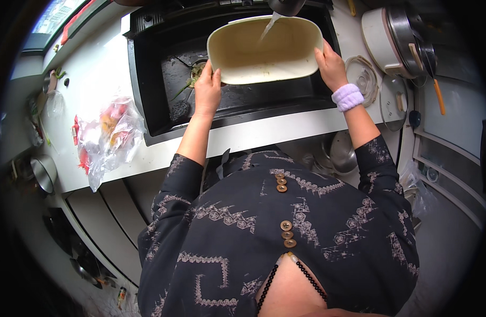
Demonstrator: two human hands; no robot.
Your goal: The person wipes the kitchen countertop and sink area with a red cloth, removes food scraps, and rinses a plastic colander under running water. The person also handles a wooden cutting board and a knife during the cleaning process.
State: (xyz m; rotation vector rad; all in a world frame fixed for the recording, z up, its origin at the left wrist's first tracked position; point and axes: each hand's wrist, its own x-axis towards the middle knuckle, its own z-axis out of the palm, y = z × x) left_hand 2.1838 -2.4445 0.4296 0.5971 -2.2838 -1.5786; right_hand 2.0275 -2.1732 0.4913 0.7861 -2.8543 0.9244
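Note:
A cream oval plastic tub (266, 51) is held over a black sink (243, 101). My left hand (208, 90) grips its left end, thumb at the rim. At the right end my right hand (331, 65) holds the rim, a lilac terry band (347, 97) around that wrist. Water (270, 27) runs from a dark faucet (287, 5) into the tub. Beside my left hand, food scraps (197, 73) with a green stalk lie at the sink drain. A dark mesh scrubber (180, 110) rests on the sink floor, lower left. The undersides of the fingers are hidden.
A clear plastic bag (114, 134) with red and yellow contents lies on the white counter (94, 53) at left. On the right are a clear plastic lid (361, 79), a glass pot lid (393, 102) and a white cooker-like appliance (379, 41) with metal pans. A steel bowl (342, 152) sits below the counter.

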